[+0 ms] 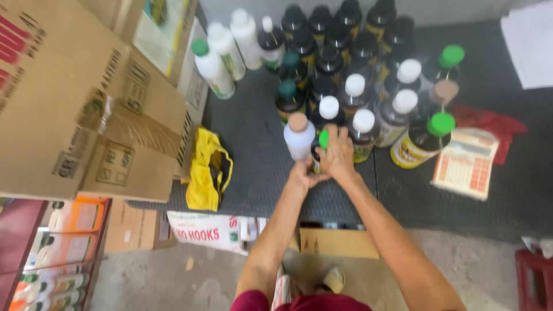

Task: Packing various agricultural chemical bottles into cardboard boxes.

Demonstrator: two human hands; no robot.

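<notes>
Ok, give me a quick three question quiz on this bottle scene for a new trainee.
1. True or false: both hands, right hand and left hand, are at the same green-capped bottle.
2. What colour is the cloth beside the cardboard box?
A red
B yellow
C blue
3. Fill in: the pale bottle next to the hands has a ___ cap.

Key: 1 true; 2 B; 3 tan.

Soft, even daylight, few shadows. Motion blur throughout, strongest on the hands [328, 158] and the dark plastic bottles [345, 52]. Wide-angle stretch at edges; white caps slightly overexposed.
</notes>
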